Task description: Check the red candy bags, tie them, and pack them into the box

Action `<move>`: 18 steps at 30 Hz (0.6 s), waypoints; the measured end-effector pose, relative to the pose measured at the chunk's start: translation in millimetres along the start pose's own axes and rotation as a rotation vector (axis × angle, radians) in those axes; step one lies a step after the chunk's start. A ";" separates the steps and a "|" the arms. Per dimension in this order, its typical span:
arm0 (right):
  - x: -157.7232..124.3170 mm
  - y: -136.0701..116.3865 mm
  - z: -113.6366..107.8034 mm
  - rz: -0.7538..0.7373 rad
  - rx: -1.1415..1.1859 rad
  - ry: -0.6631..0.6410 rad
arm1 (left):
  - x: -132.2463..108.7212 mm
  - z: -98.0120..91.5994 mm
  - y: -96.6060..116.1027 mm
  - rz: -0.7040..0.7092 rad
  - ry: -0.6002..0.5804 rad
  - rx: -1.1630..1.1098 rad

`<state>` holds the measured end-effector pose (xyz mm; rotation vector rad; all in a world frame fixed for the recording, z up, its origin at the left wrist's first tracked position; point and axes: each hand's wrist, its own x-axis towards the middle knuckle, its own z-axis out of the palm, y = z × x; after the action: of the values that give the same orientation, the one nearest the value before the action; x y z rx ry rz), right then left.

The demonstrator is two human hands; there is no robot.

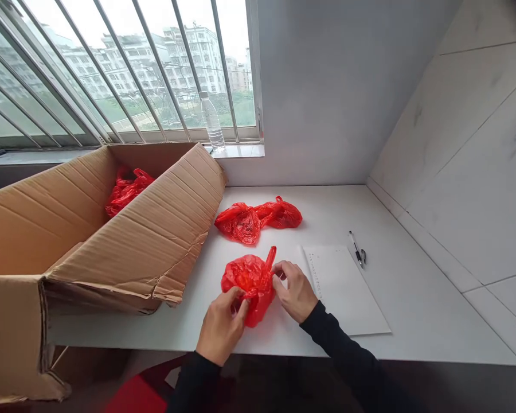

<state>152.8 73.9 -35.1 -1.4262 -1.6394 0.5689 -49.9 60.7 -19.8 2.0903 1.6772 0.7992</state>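
Holding one red plastic bag (pixel 250 272) just below the centre of the frame, with two bare hands. Pinching its lower left folds with the left hand (pixel 220 324), with thumb and forefinger nearly together on the plastic. Gripping its right edge with the right hand (pixel 296 291), also in a close pinch, just below one upright handle loop (pixel 271 258). Lying farther back on one white table (pixel 421 310), near mid-frame and touching each other: apparently two more, a left bundle (pixel 239 222) and a right bundle (pixel 287 214). Lying right of centre: one paper pad (pixel 355 295), marked along its left edge, with one pen (pixel 355 250) by its upper right corner. Filling the left: one open cardboard box (pixel 150 221), with red bags (pixel 126 194) inside, too bunched to count. Standing on the sill at upper centre: one clear bottle (pixel 212 123), white-capped, by one barred window (pixel 155 74).
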 end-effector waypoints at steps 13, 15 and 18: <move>-17.3 -9.5 -23.8 -0.138 -0.020 -0.016 | -24.9 -4.0 11.2 -0.094 0.216 -0.176; -15.3 -4.8 -28.3 -0.071 -0.008 0.004 | -24.6 -7.3 1.8 -0.169 0.275 -0.191; -13.0 6.5 -40.5 0.092 0.043 0.077 | -24.8 -19.3 -13.1 -0.271 0.368 -0.235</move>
<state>189.7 55.2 -23.2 -1.4798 -1.4984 0.5905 -75.6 38.4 -17.7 1.5860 1.8872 1.2761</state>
